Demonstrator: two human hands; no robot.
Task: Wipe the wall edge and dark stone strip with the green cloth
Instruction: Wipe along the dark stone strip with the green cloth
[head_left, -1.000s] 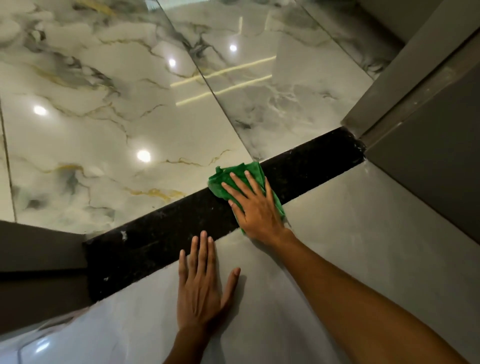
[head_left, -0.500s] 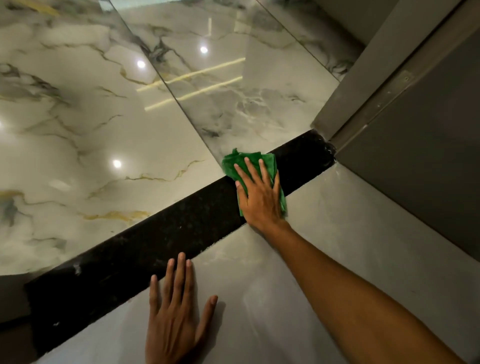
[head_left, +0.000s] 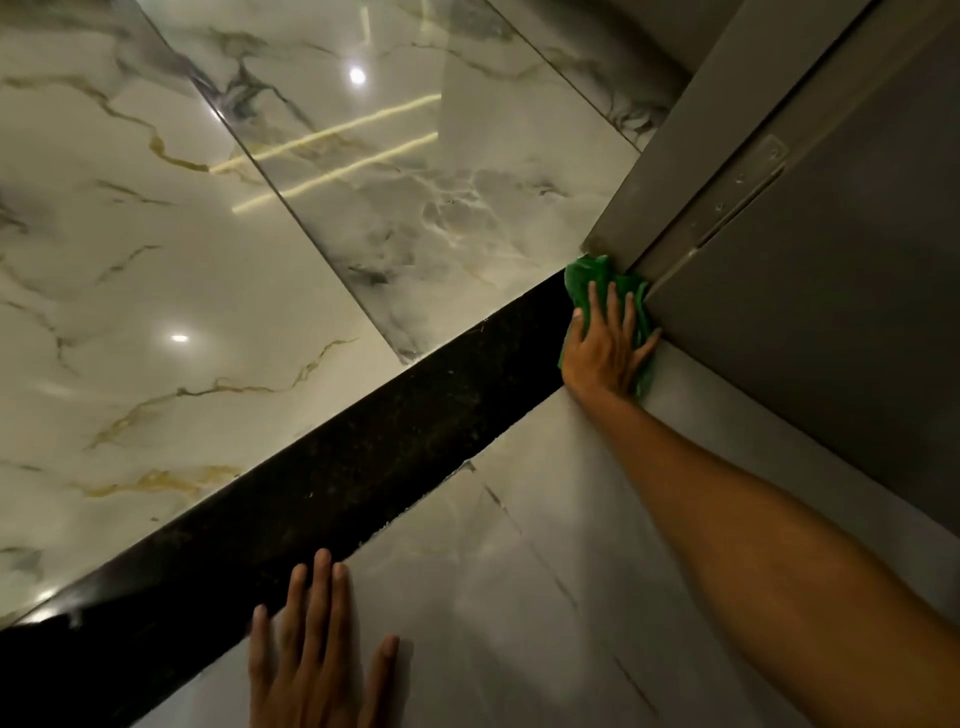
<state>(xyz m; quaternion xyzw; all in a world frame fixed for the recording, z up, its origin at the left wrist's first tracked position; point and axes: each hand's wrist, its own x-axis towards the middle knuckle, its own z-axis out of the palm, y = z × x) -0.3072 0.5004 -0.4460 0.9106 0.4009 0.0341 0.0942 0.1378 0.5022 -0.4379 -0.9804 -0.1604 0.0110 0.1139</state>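
While left hand (head_left: 311, 660) braces flat, right hand (head_left: 605, 351) presses green cloth (head_left: 589, 278).

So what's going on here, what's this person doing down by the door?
A person is cleaning. The right hand presses a green cloth flat against the far end of the dark stone strip, right in the corner where it meets the grey door frame. The left hand lies open and flat on the pale tiled surface beside the strip, holding nothing.
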